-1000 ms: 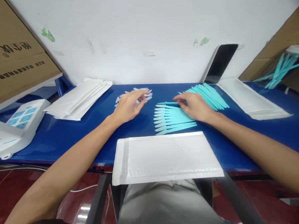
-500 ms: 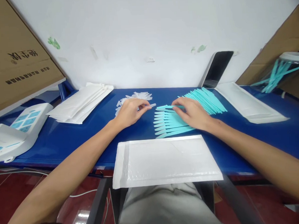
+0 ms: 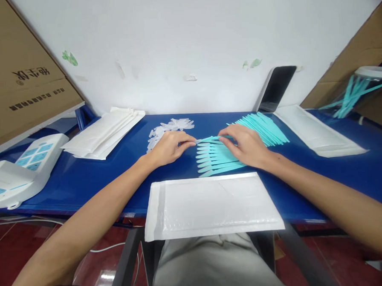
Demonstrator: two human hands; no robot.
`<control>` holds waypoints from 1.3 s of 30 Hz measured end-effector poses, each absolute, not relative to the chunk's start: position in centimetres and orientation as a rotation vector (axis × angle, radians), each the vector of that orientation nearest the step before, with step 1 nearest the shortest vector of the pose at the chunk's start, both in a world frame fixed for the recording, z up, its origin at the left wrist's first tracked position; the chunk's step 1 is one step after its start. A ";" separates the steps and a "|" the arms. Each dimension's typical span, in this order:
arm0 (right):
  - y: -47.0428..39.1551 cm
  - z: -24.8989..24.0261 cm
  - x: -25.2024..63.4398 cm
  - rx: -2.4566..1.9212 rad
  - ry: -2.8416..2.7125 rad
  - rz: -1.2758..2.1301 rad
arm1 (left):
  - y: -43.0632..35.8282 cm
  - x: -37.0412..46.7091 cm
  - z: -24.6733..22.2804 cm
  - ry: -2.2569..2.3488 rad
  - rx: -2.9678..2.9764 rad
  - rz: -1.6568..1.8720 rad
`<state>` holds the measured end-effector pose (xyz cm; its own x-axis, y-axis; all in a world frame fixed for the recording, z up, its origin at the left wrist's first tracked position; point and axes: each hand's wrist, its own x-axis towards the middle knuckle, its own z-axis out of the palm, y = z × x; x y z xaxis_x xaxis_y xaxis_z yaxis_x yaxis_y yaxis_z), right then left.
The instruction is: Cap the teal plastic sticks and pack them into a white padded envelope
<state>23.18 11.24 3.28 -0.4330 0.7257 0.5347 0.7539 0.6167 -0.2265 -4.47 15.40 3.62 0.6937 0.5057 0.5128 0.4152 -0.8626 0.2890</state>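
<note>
My left hand [image 3: 172, 148] pinches a small translucent cap at the tip of a turquoise stick. The same stick [image 3: 211, 138] is held by my right hand [image 3: 244, 144] between thumb and fingers. Below it, several turquoise sticks with whitish tips [image 3: 219, 157] lie in a fanned row. Behind my left hand is a pile of translucent caps [image 3: 174, 126]. A heap of turquoise sticks [image 3: 263, 128] rests beyond my right hand. In front lies a white padded envelope [image 3: 213, 206], over the table's front edge.
White envelopes [image 3: 104, 132] are stacked at the left, beside a white power strip [image 3: 35, 164]. A phone [image 3: 278, 88] leans on the wall [image 3: 179, 41]. Another envelope [image 3: 320, 132] lies at the right, near a clear container of turquoise sticks [image 3: 351, 94].
My left hand has moved slightly, bringing the cap onto or against the tip of the turquoise stick. The gap between the cap and the stick has closed.
</note>
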 end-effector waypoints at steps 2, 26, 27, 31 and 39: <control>11.0 3.2 22.6 -1.148 -2.253 -0.046 | 15.2 -3.9 3.4 0.764 2.754 0.942; 14.7 1.0 24.9 -1.312 -2.288 0.042 | 15.0 -5.0 4.3 0.820 2.896 0.549; 14.6 1.1 24.9 -1.312 -2.308 0.048 | 14.8 -4.8 4.4 0.801 2.881 0.516; 14.0 1.6 24.5 -1.341 -2.323 0.024 | 13.9 -3.8 4.5 0.806 2.802 0.325; 12.0 3.4 24.6 -1.264 -2.439 0.208 | 13.6 -2.9 3.7 0.848 2.706 0.106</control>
<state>24.59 11.97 3.40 -0.5205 0.8110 0.2671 0.7540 0.5834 -0.3019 -2.94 13.58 3.70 0.8227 0.5682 -0.0198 0.5458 -0.7796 0.3071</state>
